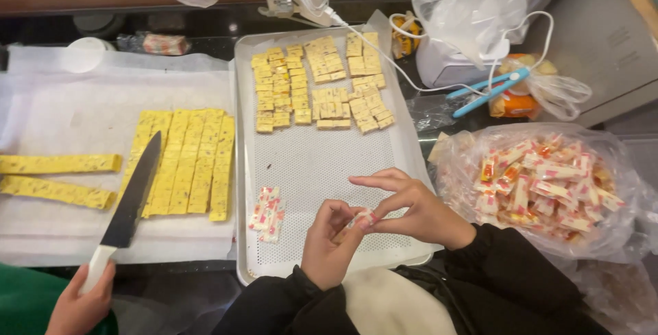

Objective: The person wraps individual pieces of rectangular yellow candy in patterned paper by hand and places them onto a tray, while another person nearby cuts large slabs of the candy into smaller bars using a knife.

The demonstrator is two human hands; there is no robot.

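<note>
Both hands met over the near edge of the perforated white baking tray (322,163). The left hand (327,242) and the right hand (415,208) pinched a small red-and-white wrapped candy piece (364,219) between their fingertips, the piece sitting right at the point where the thumbs and forefingers met. A small pile of wrapped pieces (266,205) lay on the tray just left of the left hand. Farther up the tray sat rows of cut yellow nougat squares (319,85). At the right stood a clear plastic bag of wrapped candies (541,184). Another person's hand (82,301) held a large black-bladed white-handled knife (130,201) beside long yellow nougat strips (185,163).
</note>
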